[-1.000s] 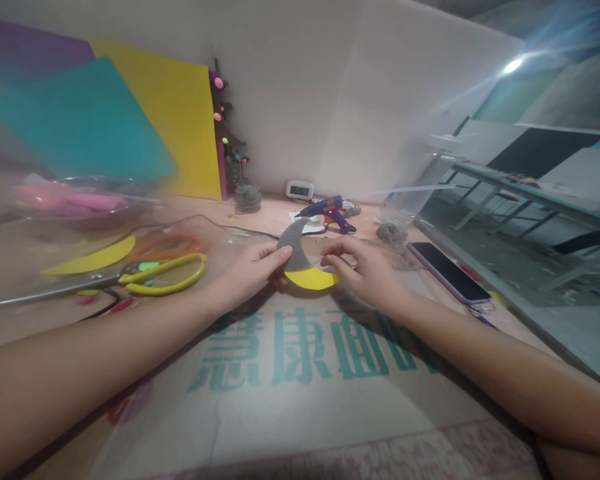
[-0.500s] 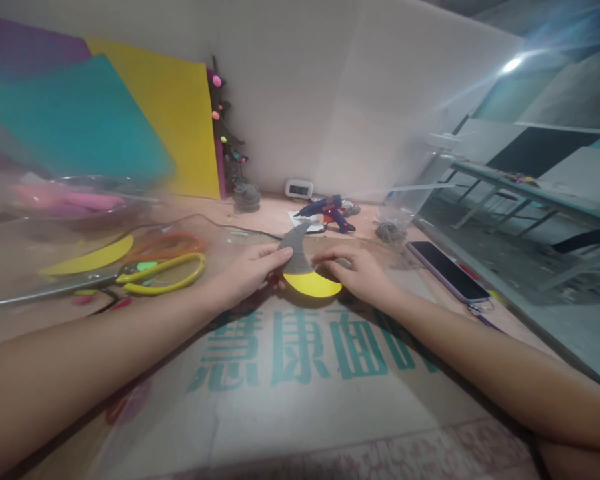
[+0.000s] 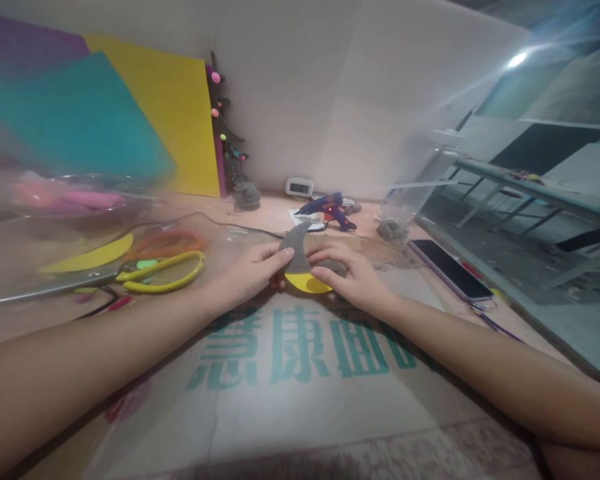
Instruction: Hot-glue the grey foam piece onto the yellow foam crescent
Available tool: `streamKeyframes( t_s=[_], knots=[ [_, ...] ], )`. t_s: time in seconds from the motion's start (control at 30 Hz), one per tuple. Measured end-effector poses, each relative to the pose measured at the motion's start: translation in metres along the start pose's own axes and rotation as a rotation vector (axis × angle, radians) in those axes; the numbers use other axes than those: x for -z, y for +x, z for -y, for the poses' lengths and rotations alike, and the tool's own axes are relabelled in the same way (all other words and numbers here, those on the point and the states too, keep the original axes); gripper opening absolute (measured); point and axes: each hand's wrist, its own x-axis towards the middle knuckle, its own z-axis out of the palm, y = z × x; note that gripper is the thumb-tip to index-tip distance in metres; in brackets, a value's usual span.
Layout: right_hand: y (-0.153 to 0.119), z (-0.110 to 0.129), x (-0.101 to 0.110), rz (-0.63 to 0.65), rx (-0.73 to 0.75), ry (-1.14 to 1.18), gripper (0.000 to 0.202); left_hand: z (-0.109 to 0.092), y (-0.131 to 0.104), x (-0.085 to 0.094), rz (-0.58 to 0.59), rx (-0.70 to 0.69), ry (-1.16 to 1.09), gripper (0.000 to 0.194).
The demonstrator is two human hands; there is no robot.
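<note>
A crescent-shaped cutout (image 3: 295, 248), grey on its upper part with a yellow strip (image 3: 306, 283) along its lower curve, is held over the table in the middle of the view. My left hand (image 3: 265, 268) pinches its left edge, thumb on top and fingers beneath. At its right end my right hand (image 3: 350, 272) has its fingers curled over the cutout, the thumb lying on the yellow strip and covering part of it. Just beyond the cutout lies a dark blue glue gun (image 3: 325, 208) on a small white sheet.
Big yellow-handled scissors (image 3: 165, 275), an orange-handled pair (image 3: 167, 243) and a yellow paper crescent (image 3: 93, 257) lie left. A phone (image 3: 450, 270) is at right. Behind stand a small clock (image 3: 299, 187), coloured sheets (image 3: 155, 120) and a roll of twine (image 3: 393, 230).
My right hand has shifted slightly left over the cutout, its thumb now covering more of the yellow strip. My left hand keeps its pinch.
</note>
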Motion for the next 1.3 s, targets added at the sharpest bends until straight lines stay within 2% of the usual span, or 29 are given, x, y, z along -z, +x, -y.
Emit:
streamKeyframes(
  t_s=[0.17, 0.33, 0.5, 0.63, 0.77, 0.83, 1.03, 1.3],
  knots=[
    [0.001, -0.003, -0.002, 0.058, -0.026, 0.022, 0.009, 0.004, 0.002, 0.003, 0.082, -0.054, 0.047, 0.039],
    [0.003, -0.007, -0.002, 0.042, -0.102, 0.053, 0.012, 0.005, 0.002, 0.003, 0.054, -0.072, 0.097, 0.041],
    [0.003, -0.004, 0.001, 0.033, -0.213, 0.079, 0.016, -0.002, -0.002, 0.0, -0.001, -0.135, 0.299, 0.036],
    [0.002, -0.004, 0.0, 0.075, -0.19, 0.145, 0.026, -0.002, -0.001, -0.001, 0.031, -0.143, 0.222, 0.032],
    [0.001, -0.009, -0.004, 0.067, -0.296, 0.33, 0.041, 0.0, 0.0, 0.0, 0.046, -0.096, 0.144, 0.034],
    [0.002, -0.01, -0.005, 0.053, -0.329, 0.366, 0.037, 0.001, 0.0, 0.0, 0.044, -0.092, 0.132, 0.033],
    [0.004, -0.007, -0.003, 0.072, -0.269, 0.158, 0.018, 0.001, -0.001, 0.001, 0.033, -0.091, 0.16, 0.032],
    [0.004, -0.008, -0.001, 0.066, -0.25, 0.146, 0.014, 0.003, 0.0, 0.001, 0.02, -0.073, 0.118, 0.043]
  ],
)
